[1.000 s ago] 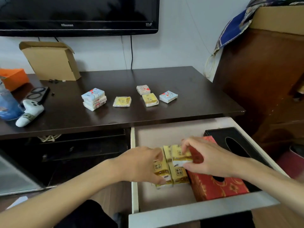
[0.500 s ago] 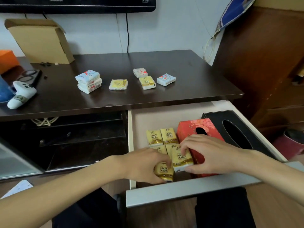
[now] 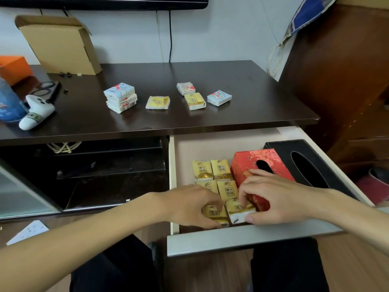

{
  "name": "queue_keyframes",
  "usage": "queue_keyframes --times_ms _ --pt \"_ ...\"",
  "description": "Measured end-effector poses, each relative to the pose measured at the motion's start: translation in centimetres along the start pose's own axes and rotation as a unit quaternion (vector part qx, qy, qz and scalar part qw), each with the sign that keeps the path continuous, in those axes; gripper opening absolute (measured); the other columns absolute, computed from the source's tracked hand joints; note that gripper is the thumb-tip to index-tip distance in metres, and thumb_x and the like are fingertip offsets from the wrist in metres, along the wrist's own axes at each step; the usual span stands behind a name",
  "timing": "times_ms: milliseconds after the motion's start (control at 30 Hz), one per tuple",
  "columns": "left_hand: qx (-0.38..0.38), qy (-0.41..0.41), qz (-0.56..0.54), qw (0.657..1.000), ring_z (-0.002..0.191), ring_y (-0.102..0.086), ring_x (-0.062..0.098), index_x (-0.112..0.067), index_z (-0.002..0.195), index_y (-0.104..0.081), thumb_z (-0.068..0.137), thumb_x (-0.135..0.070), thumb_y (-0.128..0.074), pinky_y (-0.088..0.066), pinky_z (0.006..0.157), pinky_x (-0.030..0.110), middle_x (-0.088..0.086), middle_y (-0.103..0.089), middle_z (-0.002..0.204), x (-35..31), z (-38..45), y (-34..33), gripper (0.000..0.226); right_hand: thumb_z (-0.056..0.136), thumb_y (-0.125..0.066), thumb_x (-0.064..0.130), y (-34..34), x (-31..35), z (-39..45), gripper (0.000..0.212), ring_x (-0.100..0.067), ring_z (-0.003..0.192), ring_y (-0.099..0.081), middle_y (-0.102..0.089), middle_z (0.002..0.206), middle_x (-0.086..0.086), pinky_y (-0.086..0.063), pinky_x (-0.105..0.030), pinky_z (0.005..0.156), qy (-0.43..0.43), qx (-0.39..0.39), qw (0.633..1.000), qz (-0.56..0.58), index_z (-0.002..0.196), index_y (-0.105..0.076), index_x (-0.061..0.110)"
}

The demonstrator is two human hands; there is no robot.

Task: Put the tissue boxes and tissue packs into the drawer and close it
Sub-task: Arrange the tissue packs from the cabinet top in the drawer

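The drawer (image 3: 242, 239) stands pulled out under the worktop (image 3: 210, 121); its far half at 12 o'clock lies bare; the left hand (image 3: 189, 205) pinches its fingers on a yellow tissue pack (image 3: 214, 213) against the front wall; the right hand (image 3: 275, 199) clamps the neighbouring pack (image 3: 237, 211), hemmed at 3 o'clock by the red tissue box (image 3: 252, 163), with the black tissue box (image 3: 303, 157) beyond; five loose packs (image 3: 157, 102) and a small stack remain on the worktop.

yellow tissue packs (image 3: 224, 169) — "原木纯品"
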State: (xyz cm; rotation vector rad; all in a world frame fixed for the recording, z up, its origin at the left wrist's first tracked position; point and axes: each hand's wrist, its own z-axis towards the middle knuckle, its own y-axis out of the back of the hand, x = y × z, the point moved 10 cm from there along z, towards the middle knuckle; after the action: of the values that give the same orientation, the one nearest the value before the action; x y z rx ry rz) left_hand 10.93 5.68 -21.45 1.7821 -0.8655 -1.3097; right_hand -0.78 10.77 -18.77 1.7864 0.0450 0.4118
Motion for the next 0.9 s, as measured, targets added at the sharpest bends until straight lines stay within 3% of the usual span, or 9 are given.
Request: queue_keyframes --times_ms 67,200,300,500,600,767,833,900 --pt "-0.007 -0.011 0.034 0.999 0.111 -0.057 0.013 -0.020 0.124 -0.061 0.093 -0.056 -0.059 -0.052 0.091 0.036 -0.004 -0.063 0.125 -0.2 0.0 -0.4 0.047 0.087 -0.052 0.075 -0.2 0.2 0.5 0.036 0.009 0.120 -0.043 -0.054 0.112 0.026 0.001 -0.030 0.128 0.006 0.000 1.000 -0.005 0.103 -0.058 0.044" --pt "-0.031 -0.023 0.052 0.998 0.111 -0.052 0.012 -0.020 0.123 -0.061 0.093 -0.055 -0.059 -0.046 0.088 0.024 -0.004 -0.057 0.125 -0.2 -0.1 -0.6 0.047 0.088 -0.049 0.082 -0.4 0.7 1.2 0.048 0.008 0.125 -0.041 -0.058 0.114 0.027 0.009 -0.028 0.126 0.024 0.021 0.999 -0.026 0.108 -0.065 0.041" --pt "-0.025 -0.026 0.056 0.998 0.114 -0.050 0.011 -0.019 0.124 -0.060 0.093 -0.056 -0.057 -0.045 0.093 0.026 -0.004 -0.056 0.127 0.2 -0.2 -0.8 0.048 0.090 -0.053 0.076 -0.7 1.1 1.3 0.047 0.004 0.134 -0.035 -0.058 0.123 0.025 0.021 -0.023 0.119 0.039 0.047 0.996 -0.058 0.117 -0.068 0.040" --pt "-0.045 -0.019 0.093 0.995 0.123 -0.045 0.011 -0.026 0.129 -0.057 0.090 -0.057 -0.061 -0.044 0.091 0.025 -0.008 -0.051 0.135 0.7 -0.6 -0.6 0.051 0.087 -0.062 0.071 -0.4 1.0 2.0 0.042 0.001 0.115 -0.045 -0.061 0.109 0.023 0.003 -0.039 0.128 0.014 0.043 0.996 -0.081 0.110 -0.073 0.038" --pt "-0.037 -0.002 0.122 0.992 0.124 -0.045 0.016 -0.026 0.133 -0.053 0.088 -0.055 -0.065 -0.047 0.094 0.034 -0.005 -0.048 0.139 1.0 -0.5 -1.0 0.054 0.083 -0.068 0.066 -0.7 1.1 2.8 0.037 -0.003 0.109 -0.048 -0.059 0.099 0.020 -0.001 -0.047 0.128 -0.001 0.051 0.992 -0.118 0.102 -0.074 0.035" --pt "-0.035 0.001 0.138 0.990 0.112 -0.049 0.015 -0.028 0.129 -0.051 0.086 -0.051 -0.068 -0.040 0.078 0.028 -0.007 -0.050 0.128 0.8 0.0 -1.0 0.051 0.078 -0.074 0.060 -1.7 1.8 4.9 0.033 -0.013 0.101 -0.051 -0.057 0.087 0.013 -0.015 -0.056 0.122 -0.018 0.069 0.975 -0.210 0.078 -0.058 0.030" --pt "-0.038 0.001 0.137 0.990 0.112 -0.048 0.014 -0.029 0.128 -0.051 0.086 -0.053 -0.068 -0.040 0.079 0.027 -0.008 -0.050 0.127 1.0 0.0 -1.0 0.052 0.077 -0.075 0.061 -1.9 2.0 5.4 0.036 -0.017 0.102 -0.052 -0.057 0.091 0.010 -0.020 -0.055 0.120 -0.024 0.065 0.971 -0.229 0.081 -0.058 0.029" --pt "-0.045 0.000 0.137 0.990 0.112 -0.049 0.013 -0.029 0.127 -0.051 0.085 -0.057 -0.066 -0.043 0.080 0.028 -0.009 -0.051 0.125 1.1 0.0 -1.0 0.052 0.076 -0.074 0.067 -1.7 1.9 5.6 0.047 -0.018 0.109 -0.052 -0.055 0.101 0.009 -0.023 -0.051 0.119 -0.025 0.049 0.970 -0.236 0.098 -0.065 0.026"
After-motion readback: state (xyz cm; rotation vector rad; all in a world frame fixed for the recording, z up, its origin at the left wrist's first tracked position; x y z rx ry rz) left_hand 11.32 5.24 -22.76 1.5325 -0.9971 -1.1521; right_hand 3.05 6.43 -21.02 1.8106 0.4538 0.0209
